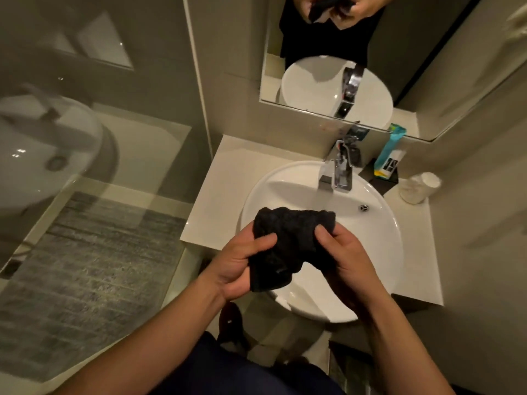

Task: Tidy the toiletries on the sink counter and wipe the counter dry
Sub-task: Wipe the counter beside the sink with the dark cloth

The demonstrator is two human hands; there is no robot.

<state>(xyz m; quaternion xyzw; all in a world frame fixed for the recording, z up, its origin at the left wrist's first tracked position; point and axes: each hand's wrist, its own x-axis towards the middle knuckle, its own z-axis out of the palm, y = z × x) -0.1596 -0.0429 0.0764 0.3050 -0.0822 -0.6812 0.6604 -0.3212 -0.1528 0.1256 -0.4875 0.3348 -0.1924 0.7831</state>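
Cloth [288,240] bunched between left hand [242,263] and right hand [345,255], both gripping it, above basin [379,223].

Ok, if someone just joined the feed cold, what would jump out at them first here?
The black cloth bunched between both hands, the left hand and the right hand, held over the front of the white sink. Next, the chrome tap at the back of the basin, with a teal tube and a small white jar on the counter to its right.
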